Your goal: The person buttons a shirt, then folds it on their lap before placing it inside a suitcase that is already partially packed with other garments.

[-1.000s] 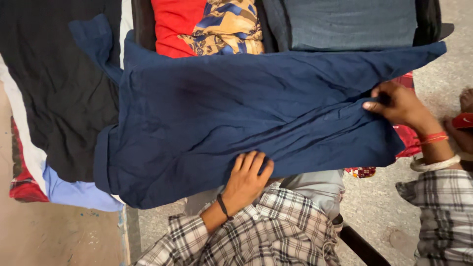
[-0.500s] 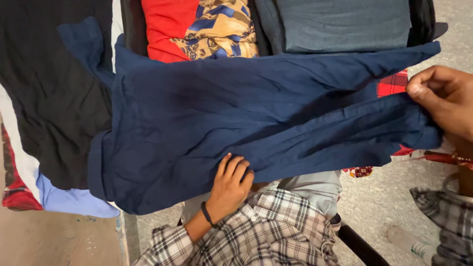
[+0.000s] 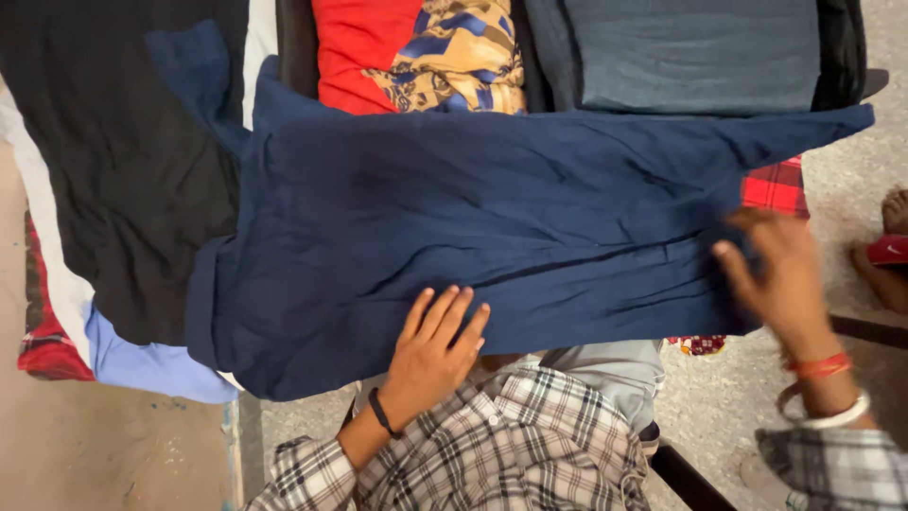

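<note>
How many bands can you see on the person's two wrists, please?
3: a black band on the left wrist, then a red thread band and a white bangle on the right wrist. Sleeves may hide more.

A dark blue cloth (image 3: 492, 218) is lying in the middle. A black cloth (image 3: 113, 170) is showing on one side, with a light blue cloth (image 3: 142, 364) and a red checked cloth (image 3: 43, 345) peeking out under it. Up top, a plain red cloth (image 3: 355, 52) is sitting beside a gold and blue patterned cloth (image 3: 454, 57) and a grey folded cloth (image 3: 690, 52). The sleeves (image 3: 511, 445) are showing grey, white and black checks.
</note>
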